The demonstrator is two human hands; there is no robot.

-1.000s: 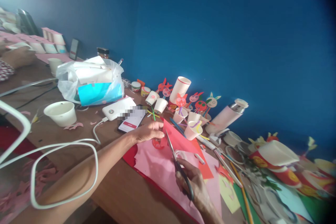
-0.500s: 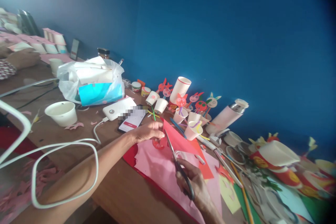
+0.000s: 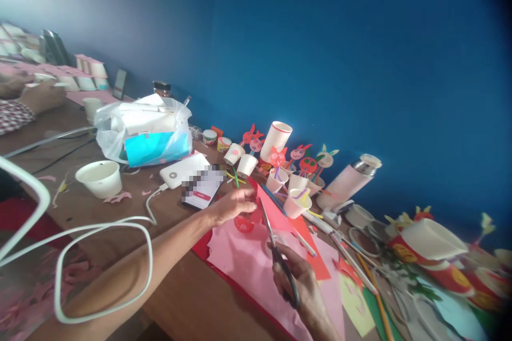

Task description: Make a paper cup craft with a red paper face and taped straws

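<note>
My left hand [image 3: 234,206] pinches the near edge of a sheet of red paper [image 3: 276,209] between thumb and fingers. My right hand [image 3: 298,277] is wrapped round the black handles of a pair of scissors [image 3: 270,232], whose blades lie against the red paper close to my left thumb. Below my left hand, a red paper circle with a drawn face [image 3: 244,224] rests on pink paper [image 3: 240,253]. An orange-red sheet [image 3: 316,256] lies under the red one, to the right.
A smartphone [image 3: 202,187], a white power bank [image 3: 184,170] and its looping cable [image 3: 104,224] lie left. Behind are paper cups with animal faces [image 3: 277,157] and a flask [image 3: 349,181]. A stuffed plastic bag [image 3: 144,130] and a co-worker's hands [image 3: 42,95] are further left.
The whole view has shifted slightly, so everything sits lower and to the right. My left hand still pinches the red paper, and the scissors remain in my right hand against it.
</note>
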